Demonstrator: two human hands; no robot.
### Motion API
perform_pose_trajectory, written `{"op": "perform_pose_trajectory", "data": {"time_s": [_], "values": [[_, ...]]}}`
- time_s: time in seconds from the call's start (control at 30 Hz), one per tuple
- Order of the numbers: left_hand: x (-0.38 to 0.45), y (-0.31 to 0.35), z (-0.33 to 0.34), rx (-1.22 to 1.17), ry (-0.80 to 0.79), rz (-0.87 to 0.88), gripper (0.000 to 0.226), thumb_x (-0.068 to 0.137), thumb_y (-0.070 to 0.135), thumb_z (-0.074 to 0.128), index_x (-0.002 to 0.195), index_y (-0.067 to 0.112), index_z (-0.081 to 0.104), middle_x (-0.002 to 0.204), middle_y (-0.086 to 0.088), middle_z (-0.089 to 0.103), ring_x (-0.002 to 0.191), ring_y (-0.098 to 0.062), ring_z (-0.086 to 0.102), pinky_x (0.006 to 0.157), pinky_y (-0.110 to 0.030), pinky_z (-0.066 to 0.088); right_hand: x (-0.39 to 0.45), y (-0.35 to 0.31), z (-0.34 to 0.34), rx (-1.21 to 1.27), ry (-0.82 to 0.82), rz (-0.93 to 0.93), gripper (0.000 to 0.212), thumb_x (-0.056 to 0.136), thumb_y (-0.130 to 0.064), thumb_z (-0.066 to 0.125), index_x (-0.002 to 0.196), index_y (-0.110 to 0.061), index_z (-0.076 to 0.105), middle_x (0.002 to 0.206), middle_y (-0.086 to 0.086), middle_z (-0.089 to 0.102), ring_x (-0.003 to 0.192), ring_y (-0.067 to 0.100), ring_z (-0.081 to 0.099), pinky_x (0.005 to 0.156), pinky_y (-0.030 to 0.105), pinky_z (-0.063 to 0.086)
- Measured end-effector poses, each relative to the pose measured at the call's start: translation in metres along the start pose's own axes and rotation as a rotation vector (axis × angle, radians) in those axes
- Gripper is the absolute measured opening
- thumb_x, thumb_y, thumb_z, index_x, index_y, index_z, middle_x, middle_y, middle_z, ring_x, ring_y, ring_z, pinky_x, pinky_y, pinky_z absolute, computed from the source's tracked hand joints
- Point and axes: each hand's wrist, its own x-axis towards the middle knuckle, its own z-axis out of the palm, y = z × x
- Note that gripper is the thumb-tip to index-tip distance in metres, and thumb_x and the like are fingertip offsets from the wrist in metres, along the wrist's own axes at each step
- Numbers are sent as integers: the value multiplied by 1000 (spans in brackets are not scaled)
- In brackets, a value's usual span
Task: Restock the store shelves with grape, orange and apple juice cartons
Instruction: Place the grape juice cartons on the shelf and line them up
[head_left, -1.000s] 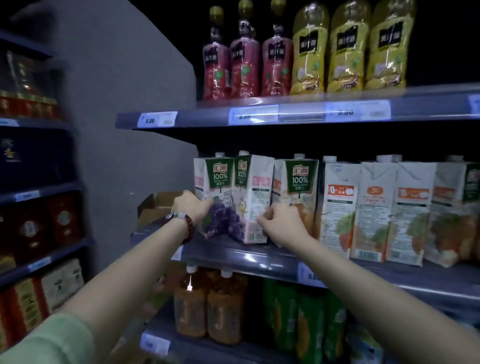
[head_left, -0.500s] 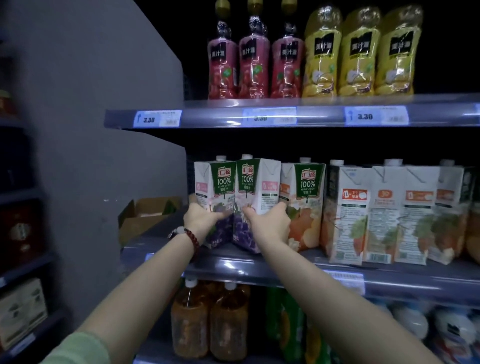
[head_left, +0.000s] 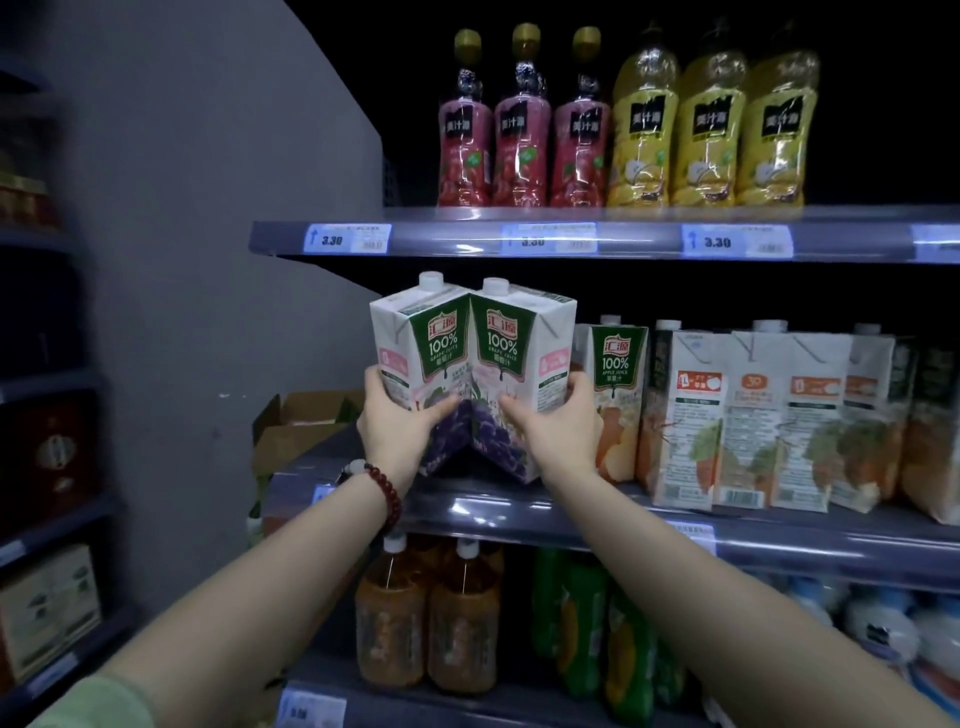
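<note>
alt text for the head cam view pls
Two hands, left hand and right hand, each grip a grape juice carton, pressed side by side at the middle shelf. Apple and orange cartons stand to their right.

this is a shop, a drinks aisle in a grocery store. metal shelves (head_left: 597, 244) run in tiers, each with a clear strip on its front edge holding price tags (head_left: 347, 239) that read 3.30. the goods stand in neat rows of the same kind: bottles (head_left: 644, 130) above, juice cartons (head_left: 748, 415) in the middle, more bottles (head_left: 462, 623) below. an open cardboard box (head_left: 301, 426) sits at the shelf's end.
</note>
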Motion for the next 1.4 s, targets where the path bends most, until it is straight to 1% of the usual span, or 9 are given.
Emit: {"op": "perform_pose_trajectory", "data": {"time_s": [0.13,0.3,0.5,0.57,0.7,0.8,0.93,1.17,1.4], "values": [[-11,15,-10,-22,-25,36,61,59,29,89,103,29,47,94,19,59,96,-12,61,87,-31,48,-12,-10,-17,43,-27,-35,58,69,-23,85,109,-25,42,89,-18,55,79,-6,56,59,8,49],[-30,25,-17,-163,-211,-34,69,54,25,91,109,29,50,104,12,65,97,-10,64,84,-37,54,-19,-11,-50,216,-50,126,50,69,-3,81,102,-23,49,97,-3,62,86,18,68,69,28,60],[-71,27,-4,-309,-549,-167,76,40,25,94,106,25,56,107,-1,71,96,-19,71,74,-38,59,-25,-3,-117,384,-115,294,78,70,15,69,138,-9,38,117,13,60,83,26,72,68,40,61],[-91,28,9,-312,-609,-220,75,39,24,94,104,28,57,104,1,72,93,-17,72,69,-38,60,-24,-2,-144,409,-133,326,70,73,17,66,135,-3,41,115,18,64,74,24,72,63,41,61],[-130,32,44,-383,-686,-305,80,39,21,95,110,22,57,107,-3,72,94,-21,72,73,-39,59,-28,7,-209,389,-174,356,52,74,19,60,121,0,54,89,13,74,70,26,72,61,38,62],[-163,34,81,-439,-763,-377,81,41,18,92,115,20,57,104,-3,74,90,-20,73,65,-31,58,-39,22,-264,344,-133,378,54,72,19,60,124,5,54,105,22,68,80,33,68,78,44,57],[-212,42,136,-514,-792,-519,76,43,9,87,114,15,59,95,-5,76,83,-22,73,65,-31,59,-58,37,-335,284,-92,468,63,63,14,66,124,7,52,101,24,67,68,31,67,62,39,60],[-312,64,224,-560,-913,-650,64,50,7,84,109,16,61,101,-10,74,91,-30,71,69,-38,59,-92,50,-466,199,23,548,57,68,12,64,123,15,51,119,39,58,90,42,62,94,57,47],[-407,90,302,-554,-991,-713,50,64,-1,82,107,14,62,102,-14,73,85,-31,71,69,-38,58,-133,62,-585,157,147,608,55,69,7,68,121,12,52,117,35,62,96,45,63,95,58,48]]}}
